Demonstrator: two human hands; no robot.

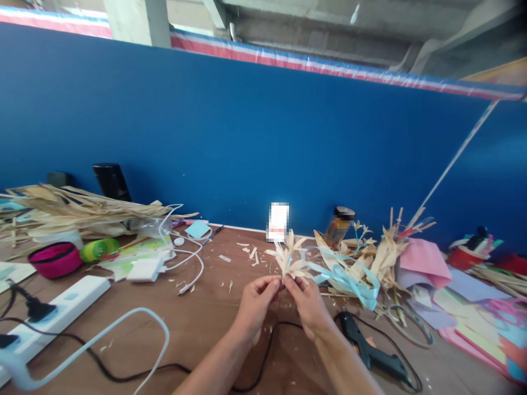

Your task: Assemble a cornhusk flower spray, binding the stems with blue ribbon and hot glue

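Both hands come together at the middle of the table. My left hand (pixel 256 302) pinches the lower end of a flower made of pale dried husk strips (pixel 290 258). My right hand (pixel 307 304) grips the same flower from the other side, thumb and fingers close at its base. Its pointed petals spread upward and outward above my fingertips, while the base itself is hidden by them. To the right of my right forearm lies a dark glue gun (pixel 373 351). Light blue ribbon (pixel 366 285) and loose dried husks (pixel 387 252) are heaped beyond that hand.
A blurred jar (pixel 338 226) and a bright upright screen (pixel 279 219) stand by the blue partition (pixel 255 126). On the left are a power strip (pixel 61 315), a white charger (pixel 145 270), cables and more husks (pixel 82 211). Coloured paper (pixel 426 260) lies at right.
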